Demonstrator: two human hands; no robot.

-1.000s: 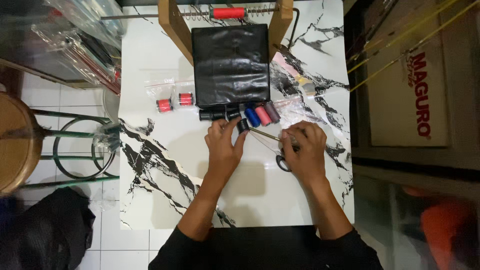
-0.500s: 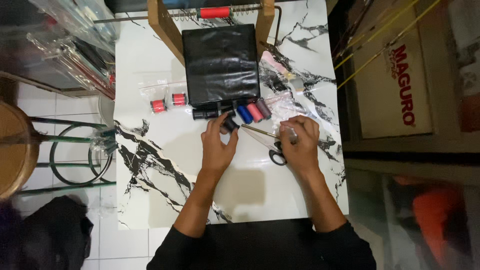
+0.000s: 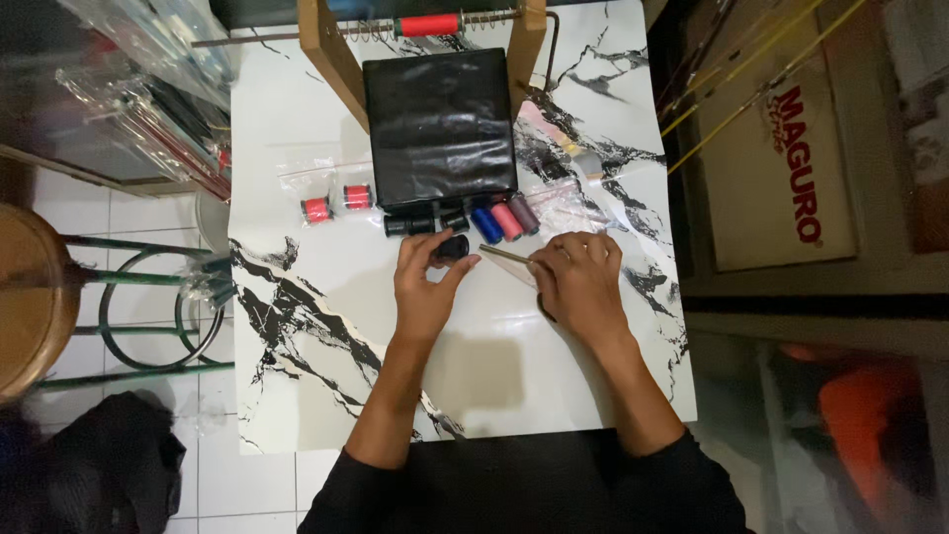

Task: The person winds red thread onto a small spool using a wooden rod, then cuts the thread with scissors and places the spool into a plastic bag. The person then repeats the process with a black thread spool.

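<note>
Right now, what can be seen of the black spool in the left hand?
The black spool is a small dark cylinder, apparently wound with black thread, lying on its side just above the marble-patterned table. The left hand pinches it between thumb and fingertips. It sits just in front of the row of other black spools; its ends are too dark to make out.

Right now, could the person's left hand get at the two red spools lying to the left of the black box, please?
Probably yes: the left hand holds a black spool, but bare tabletop lies between it and the red spools, with nothing in between.
</note>
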